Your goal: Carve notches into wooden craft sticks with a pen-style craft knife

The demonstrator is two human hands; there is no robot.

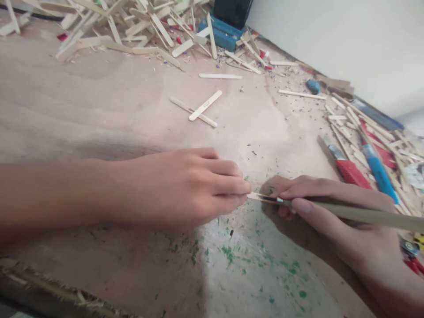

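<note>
My left hand (205,183) lies palm down on the table, fingers closed over a pale wooden craft stick (254,195). Only the stick's right end shows past the fingertips; the rest is hidden. From the right, my right hand (334,216) grips a slim tool (357,214) with a long olive-brown handle, a metal collar and a thin dark tip. That tip lies along the exposed end of the stick; whether it is a blade or bristles I cannot tell. Beyond my hands, two craft sticks cross, the upper craft stick (206,105) bearing a small drawn mark.
A heap of craft sticks (142,26) covers the back left, beside a blue stand (221,33) holding a dark device. To the right lie a red utility knife (353,172), a blue-handled tool (380,172) and more sticks. Green flecks and shavings dot the table (99,101).
</note>
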